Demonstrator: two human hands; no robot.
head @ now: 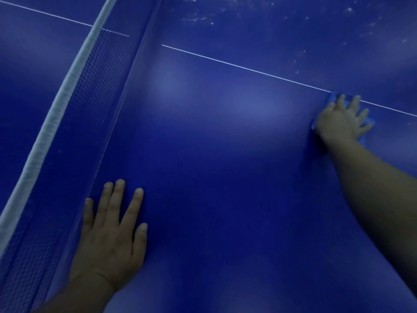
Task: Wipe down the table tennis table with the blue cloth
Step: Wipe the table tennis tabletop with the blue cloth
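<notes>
The dark blue table tennis table fills the view. My right hand lies flat with spread fingers on the blue cloth, pressing it against the table where the white centre line passes. Only the cloth's edges show around the hand. My left hand rests flat on the bare table surface near the net, fingers straight and slightly apart, holding nothing.
The net with its white top band runs diagonally along the left side. Whitish dust specks mark the far half of the table beyond the centre line.
</notes>
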